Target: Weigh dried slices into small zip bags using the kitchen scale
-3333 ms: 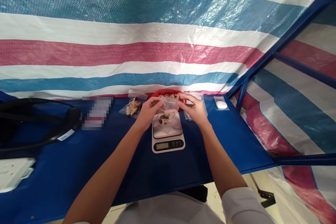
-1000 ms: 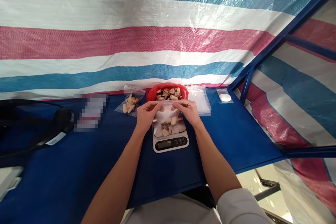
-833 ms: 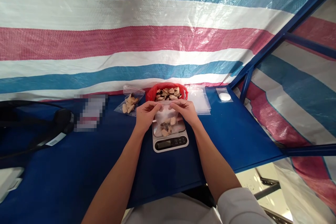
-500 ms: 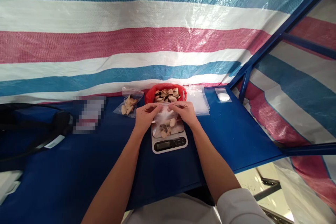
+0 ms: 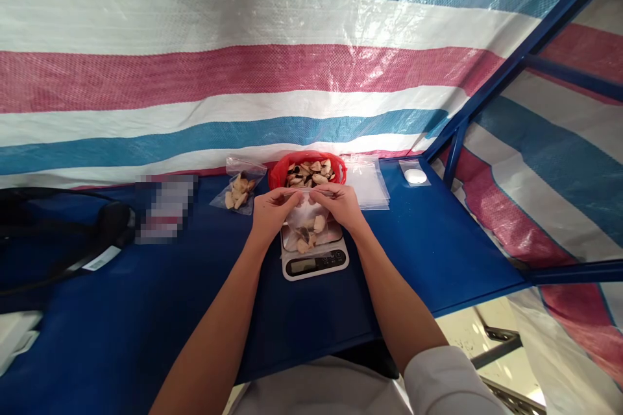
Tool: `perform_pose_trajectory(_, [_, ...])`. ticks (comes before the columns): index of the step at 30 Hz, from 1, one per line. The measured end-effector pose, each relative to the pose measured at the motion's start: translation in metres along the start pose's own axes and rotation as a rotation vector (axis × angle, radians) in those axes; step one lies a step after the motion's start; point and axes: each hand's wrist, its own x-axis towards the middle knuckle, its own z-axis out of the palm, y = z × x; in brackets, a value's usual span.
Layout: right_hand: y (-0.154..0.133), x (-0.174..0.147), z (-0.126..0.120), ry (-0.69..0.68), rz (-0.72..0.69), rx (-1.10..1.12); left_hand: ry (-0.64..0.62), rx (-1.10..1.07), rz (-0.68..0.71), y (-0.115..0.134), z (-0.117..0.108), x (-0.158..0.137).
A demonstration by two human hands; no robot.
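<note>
My left hand [image 5: 270, 213] and my right hand [image 5: 339, 205] pinch the top edge of a clear zip bag [image 5: 307, 214] between thumbs and fingers. Several pale dried slices with dark edges [image 5: 311, 238] lie in the bottom of this bag. It hangs over a white kitchen scale [image 5: 316, 267], whose metal plate is partly covered by the bag. Just behind my hands stands a red basket or bag [image 5: 276, 175] full of the same slices. To its left lies another zip bag holding slices [image 5: 238, 192].
Flat clear zip bags [image 5: 367, 185] are stacked right of the red container. Farther right, a small bag holds a white oval item [image 5: 415, 176]. Black straps [image 5: 109, 227] and a blurred-out packet [image 5: 168, 211] lie on the blue table [image 5: 195, 298]. A striped tarp [image 5: 243, 71] hangs behind.
The bag's filled lower end has shifted slightly and now overlaps the scale's display panel more. Both hands keep their pinch on its top edge, with the right moved slightly left.
</note>
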Motion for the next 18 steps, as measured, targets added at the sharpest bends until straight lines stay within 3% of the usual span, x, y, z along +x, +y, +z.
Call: perform_pose_trajectory(18, [0.0038,-0.0015,-0.0072,0.003,0.073,0.032,-0.047,-0.020,-0.057,-0.0041,-0.0028,0.0018])
